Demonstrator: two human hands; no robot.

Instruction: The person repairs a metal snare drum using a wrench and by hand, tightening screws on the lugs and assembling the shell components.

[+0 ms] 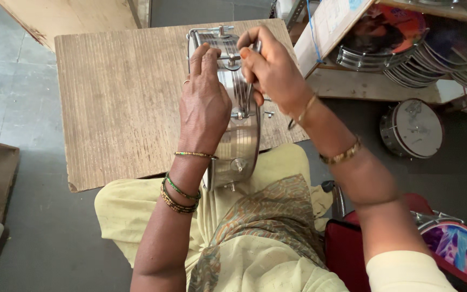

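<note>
We press our left hand (pixel 205 105) flat against the steel drum shell (pixel 239 135), fingers together, while our right hand (pixel 271 67), fingers clamped on the tuning key (pixel 251 89), should turn squarely.

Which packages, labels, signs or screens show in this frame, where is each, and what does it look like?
Cardboard box: top right, beside the wooden board, pale flat panel with faint print and a blue corner.
Printed picture disc: top right on the shelf, round, orange and dark.
Printed drum face: bottom right corner, round, purple and blue.
No screens or signs.
</note>
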